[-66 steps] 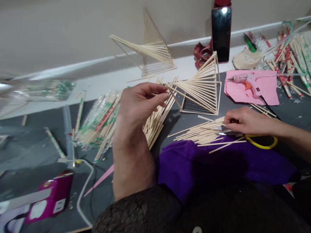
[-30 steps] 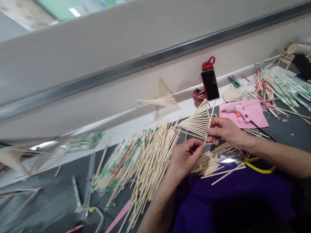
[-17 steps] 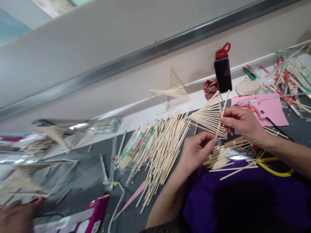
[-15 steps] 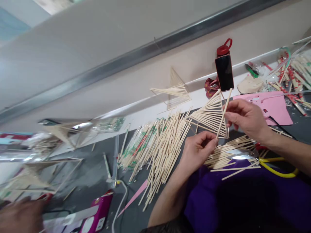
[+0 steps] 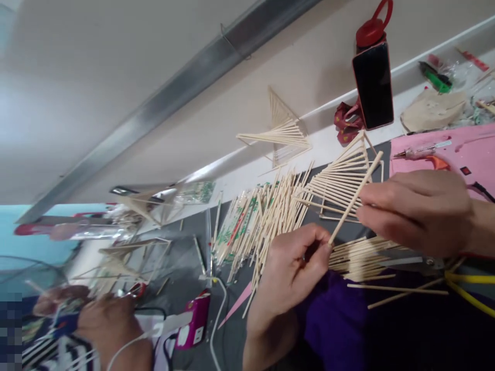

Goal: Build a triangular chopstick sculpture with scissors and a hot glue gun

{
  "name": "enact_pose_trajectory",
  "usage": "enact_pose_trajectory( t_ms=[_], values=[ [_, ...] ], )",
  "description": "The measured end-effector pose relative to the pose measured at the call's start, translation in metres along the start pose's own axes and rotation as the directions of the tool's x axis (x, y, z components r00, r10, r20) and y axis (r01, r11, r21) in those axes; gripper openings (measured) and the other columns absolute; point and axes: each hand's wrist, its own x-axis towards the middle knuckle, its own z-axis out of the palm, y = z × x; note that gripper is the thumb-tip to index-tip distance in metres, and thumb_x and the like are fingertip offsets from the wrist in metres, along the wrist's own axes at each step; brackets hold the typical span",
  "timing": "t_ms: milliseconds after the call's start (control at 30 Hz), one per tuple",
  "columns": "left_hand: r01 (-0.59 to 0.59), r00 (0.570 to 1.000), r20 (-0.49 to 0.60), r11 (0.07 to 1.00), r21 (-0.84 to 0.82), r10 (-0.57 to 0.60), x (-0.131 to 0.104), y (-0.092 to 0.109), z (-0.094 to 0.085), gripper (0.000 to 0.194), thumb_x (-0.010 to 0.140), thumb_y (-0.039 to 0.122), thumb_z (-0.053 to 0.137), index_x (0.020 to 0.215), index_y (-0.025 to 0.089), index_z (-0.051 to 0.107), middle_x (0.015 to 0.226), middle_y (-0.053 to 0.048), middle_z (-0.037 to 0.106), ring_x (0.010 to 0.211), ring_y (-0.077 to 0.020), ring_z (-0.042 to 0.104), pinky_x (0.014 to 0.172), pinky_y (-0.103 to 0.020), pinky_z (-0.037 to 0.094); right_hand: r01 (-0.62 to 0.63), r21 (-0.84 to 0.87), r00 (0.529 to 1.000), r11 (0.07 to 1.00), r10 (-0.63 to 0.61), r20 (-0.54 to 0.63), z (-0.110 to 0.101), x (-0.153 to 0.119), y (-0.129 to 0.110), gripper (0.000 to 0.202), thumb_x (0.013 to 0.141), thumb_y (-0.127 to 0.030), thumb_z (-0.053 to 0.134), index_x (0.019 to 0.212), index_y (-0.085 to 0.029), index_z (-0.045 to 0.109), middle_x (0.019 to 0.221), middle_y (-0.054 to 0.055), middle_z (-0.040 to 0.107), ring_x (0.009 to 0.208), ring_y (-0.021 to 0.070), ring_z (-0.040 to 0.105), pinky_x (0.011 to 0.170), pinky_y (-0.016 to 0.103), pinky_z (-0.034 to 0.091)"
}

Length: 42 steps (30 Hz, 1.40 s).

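Observation:
A thin wooden stick [image 5: 353,198] slants between my hands. My left hand [image 5: 294,270] pinches its lower end between thumb and finger. Farther up, the fingers of my right hand [image 5: 417,208] close round the same stick. Just behind it stands a twisted frame of glued sticks [image 5: 340,178], partly covered by my right hand. Many loose sticks [image 5: 276,211] lie in a heap left of the frame. More sticks [image 5: 363,257] lie below my hands, with yellow-handled scissors [image 5: 417,264] across them at the right.
A phone [image 5: 373,85] leans on a red-capped bottle [image 5: 370,33]. A glue gun [image 5: 421,153] lies on pink sheet [image 5: 464,141]. Another stick frame [image 5: 284,136] stands by the wall. At lower left are a person's hand [image 5: 112,324], a magenta box [image 5: 195,319] and a white cable [image 5: 220,299].
The view has shifted and tilted. My right hand has come closer to the camera, over the frame's right side, and both hands still hold the stick. More of the person at left shows.

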Motion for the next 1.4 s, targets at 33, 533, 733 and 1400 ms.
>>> enact_pose_trajectory(
  t_ms=[33,533,733,1400],
  values=[
    [-0.012,1.000,0.013,1.000,0.014,0.012,0.000,-0.001,-0.001,0.024,0.089,0.025,0.050,0.066,0.021,0.054,0.054,0.004,0.048,0.048,-0.0107,0.043,0.048,-0.027,0.033,-0.039,0.016,0.999,0.999,0.038,0.001,0.001,0.002,-0.003,0.033,0.101,-0.027,0.042,0.079,-0.026,0.067,0.074,0.000,0.068,0.063,0.0123,0.053,0.058,0.031,0.037],
    [0.005,0.785,-0.588,0.952,-0.306,-0.193,0.015,-0.053,-0.025,0.022,0.070,0.021,0.078,0.091,0.024,0.076,0.075,0.001,0.071,0.056,-0.0090,0.057,0.045,-0.019,0.044,-0.009,-0.190,0.947,0.982,0.069,0.313,0.022,0.018,0.012,0.026,0.093,-0.012,0.042,0.083,-0.021,0.063,0.073,0.005,0.062,0.068,0.0165,0.051,0.054,0.033,0.023],
    [0.047,0.867,-0.435,0.909,-0.413,-0.242,0.034,-0.066,-0.015,0.031,0.064,0.025,0.083,0.095,0.021,0.078,0.081,-0.003,0.075,0.060,-0.0095,0.061,0.041,-0.015,0.046,-0.085,-0.174,0.907,0.981,0.148,0.394,0.037,0.025,0.013,0.019,0.094,-0.019,0.048,0.088,-0.021,0.066,0.078,0.004,0.063,0.069,0.0163,0.052,0.053,0.031,0.019],
    [0.081,0.871,-0.408,0.899,-0.430,-0.274,0.040,-0.062,-0.009,0.020,0.068,0.026,0.080,0.087,0.020,0.079,0.072,-0.002,0.074,0.061,-0.0143,0.069,0.042,-0.019,0.051,-0.115,-0.115,0.910,0.987,0.151,0.386,0.058,0.026,0.013,0.020,0.091,-0.013,0.047,0.090,-0.017,0.067,0.076,0.004,0.062,0.067,0.0144,0.049,0.053,0.029,0.016]
  ],
)
